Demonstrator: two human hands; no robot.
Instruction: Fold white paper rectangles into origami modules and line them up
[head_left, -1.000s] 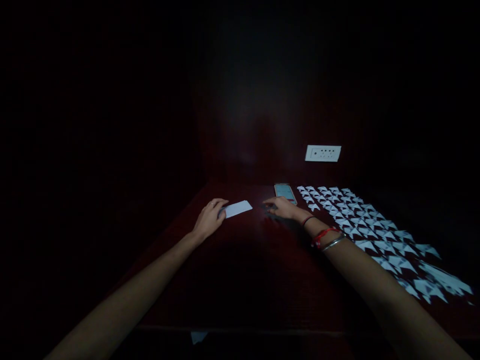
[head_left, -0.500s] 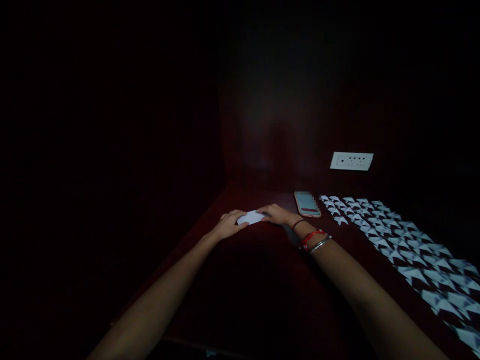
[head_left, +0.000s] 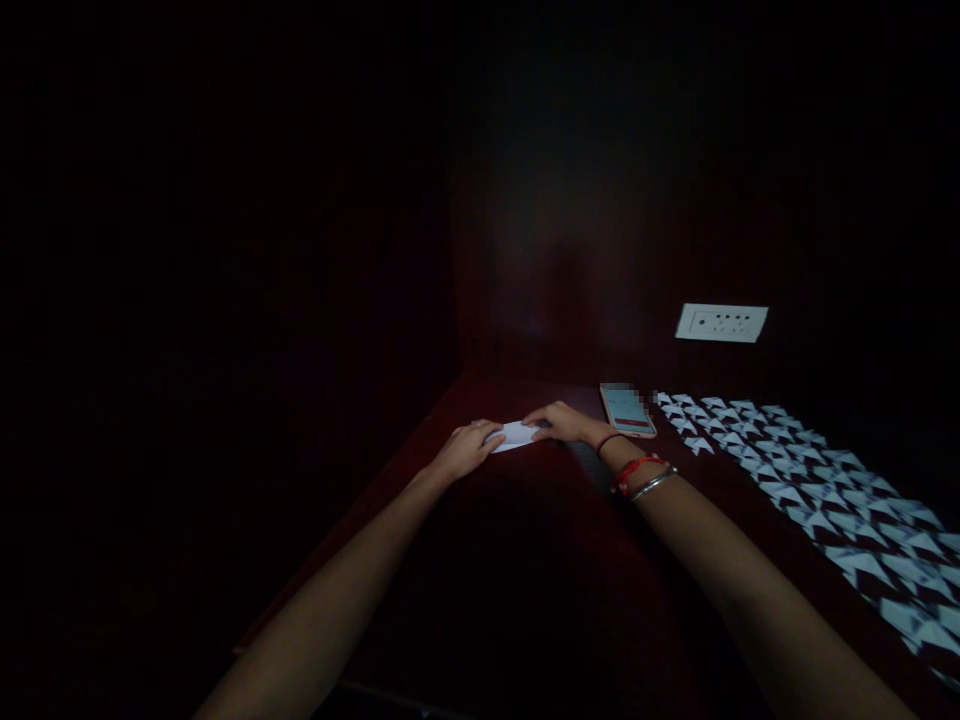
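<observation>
A small white piece of paper [head_left: 517, 435] lies low over the dark reddish table, held between my two hands. My left hand [head_left: 468, 450] grips its left end, thumb on the near side and fingers over the far side. At the opposite end, my right hand [head_left: 559, 421] pinches the paper with its thumb and fingers. The fingertips hide both ends of the sheet, and I cannot make out its fold lines. A red bracelet and a silver bangle circle my right wrist.
Rows of several folded white paper pieces [head_left: 817, 480] cover the right side of the table [head_left: 510, 560]. A phone [head_left: 628, 411] with a lit screen lies beyond my right hand. A white socket panel [head_left: 721, 323] is on the back wall. Everything leftward is very dark.
The whole view has shifted slightly, so things appear a little further right. Both hands still hold the paper, with the fingers slightly repositioned at its ends.
</observation>
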